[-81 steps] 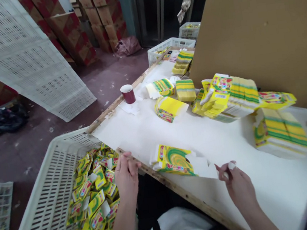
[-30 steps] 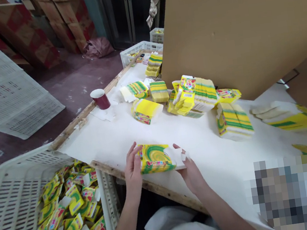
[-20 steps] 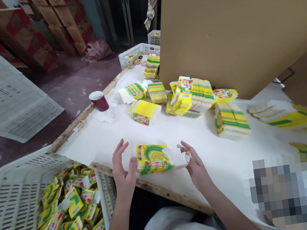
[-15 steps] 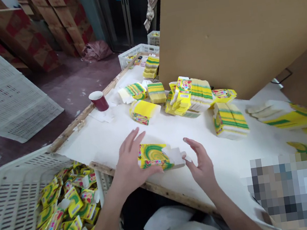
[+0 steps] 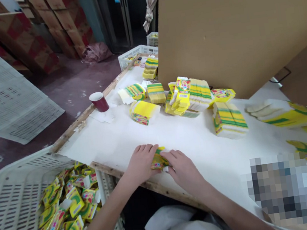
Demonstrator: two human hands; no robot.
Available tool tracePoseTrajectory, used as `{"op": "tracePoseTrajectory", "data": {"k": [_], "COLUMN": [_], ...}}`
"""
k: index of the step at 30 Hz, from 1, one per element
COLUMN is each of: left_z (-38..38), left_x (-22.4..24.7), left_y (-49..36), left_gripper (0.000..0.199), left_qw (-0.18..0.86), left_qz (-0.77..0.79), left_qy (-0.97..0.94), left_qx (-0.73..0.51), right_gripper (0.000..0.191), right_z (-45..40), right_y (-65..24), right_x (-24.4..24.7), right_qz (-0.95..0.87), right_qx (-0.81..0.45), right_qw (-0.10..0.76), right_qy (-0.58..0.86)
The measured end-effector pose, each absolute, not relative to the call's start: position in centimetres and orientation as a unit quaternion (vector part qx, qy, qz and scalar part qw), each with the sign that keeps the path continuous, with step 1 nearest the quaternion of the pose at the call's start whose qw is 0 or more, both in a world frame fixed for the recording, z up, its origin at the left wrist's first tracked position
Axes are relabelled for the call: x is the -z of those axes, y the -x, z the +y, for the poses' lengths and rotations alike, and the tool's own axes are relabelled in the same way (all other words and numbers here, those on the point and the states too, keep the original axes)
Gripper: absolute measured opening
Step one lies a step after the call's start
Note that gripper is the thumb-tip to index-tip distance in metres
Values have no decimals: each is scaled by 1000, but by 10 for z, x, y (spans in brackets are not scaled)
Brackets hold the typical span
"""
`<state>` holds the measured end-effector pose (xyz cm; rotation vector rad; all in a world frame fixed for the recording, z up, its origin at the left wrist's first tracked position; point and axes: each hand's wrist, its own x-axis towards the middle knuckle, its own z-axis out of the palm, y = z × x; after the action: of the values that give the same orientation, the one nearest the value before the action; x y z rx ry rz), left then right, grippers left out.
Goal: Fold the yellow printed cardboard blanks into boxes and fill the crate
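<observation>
A small yellow and green printed carton (image 5: 159, 159) is gripped between my two hands near the front edge of the white table (image 5: 111, 140). My left hand (image 5: 143, 162) wraps round its left end, and my right hand (image 5: 182, 166) closes on the right end. A bit of white flap shows by the right thumb. Much of the carton is hidden under the fingers. Beyond the hands lies a yellow stack of flat cartons (image 5: 145, 111).
A white plastic crate (image 5: 8, 204) with many small cartons stands at lower left. A maroon mug (image 5: 99, 102) sits near the table's left edge. More carton bundles (image 5: 230, 118) lie before a large cardboard panel (image 5: 230, 32). A blurred-out patch covers the lower right.
My right hand has moved left from beside the open white flap onto the carton's end. The left fingers, spread before, have closed round the carton, which now shows less.
</observation>
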<state>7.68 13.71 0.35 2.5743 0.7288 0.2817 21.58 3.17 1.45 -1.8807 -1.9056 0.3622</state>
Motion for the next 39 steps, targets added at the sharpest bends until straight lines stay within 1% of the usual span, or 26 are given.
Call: {"op": "tracePoseTrajectory", "data": {"k": [4,6,8,10,11,13,15,16,17,19,21,22,25,28,31,33,35,37,38,39], "left_z": [139,139,138,132,128,116,103,97,91,83,80,80,85,89,87,84,81,80,80,82], "left_x": [5,6,1,-7,-12,-21,-27,-28,-28,-28,-29,-30,-37,-39,-29,-18,-7,0,0,-2], "left_y": [-77,-75,-70,-62,-58,-55,-59,-63,-69,-80,-89,-92,-96,-94,-89,-84,-77,-70,-65,-60], "left_gripper": [72,82,92,96,95,89,82,80,77,69,54,49,39,41,48,47,36,20,14,11], "left_qw": [231,222,216,212,212,236,322,389,467,614,701,718,710,684,662,649,619,573,556,545], "left_qz": [264,260,245,248,268,323,350,346,335,309,281,265,230,242,255,262,301,354,374,383], "left_qy": [-930,-934,-936,-916,-886,-761,-596,-524,-465,-373,-301,-274,-210,-180,-235,-299,-348,-372,-387,-406], "left_qx": [-111,-104,-131,-232,-315,-510,-647,-673,-673,-623,-582,-582,-632,-664,-665,-648,-636,-638,-634,-625], "right_gripper": [46,47,50,52,51,45,39,38,38,38,38,38,35,32,35,32,23,10,5,6], "right_z": [34,34,34,33,33,35,37,38,39,40,37,35,28,28,34,39,42,43,42,42], "right_y": [-213,-213,-215,-218,-220,-222,-221,-219,-215,-206,-195,-189,-176,-171,-177,-183,-189,-195,-197,-200], "right_x": [-15,-14,-13,-13,-14,-19,-24,-26,-27,-29,-29,-29,-31,-32,-31,-30,-28,-28,-29,-30], "right_qz": [-675,-655,-631,-587,-557,-499,-461,-454,-452,-462,-481,-492,-536,-551,-523,-500,-488,-503,-520,-541], "right_qx": [-147,-166,-194,-235,-262,-322,-381,-404,-422,-443,-445,-439,-405,-410,-425,-416,-399,-369,-349,-326], "right_qw": [214,233,267,314,344,420,496,521,535,536,528,527,523,522,533,555,578,583,584,585], "right_qy": [691,699,702,708,709,686,630,599,575,551,540,536,524,506,512,518,519,520,517,510]}}
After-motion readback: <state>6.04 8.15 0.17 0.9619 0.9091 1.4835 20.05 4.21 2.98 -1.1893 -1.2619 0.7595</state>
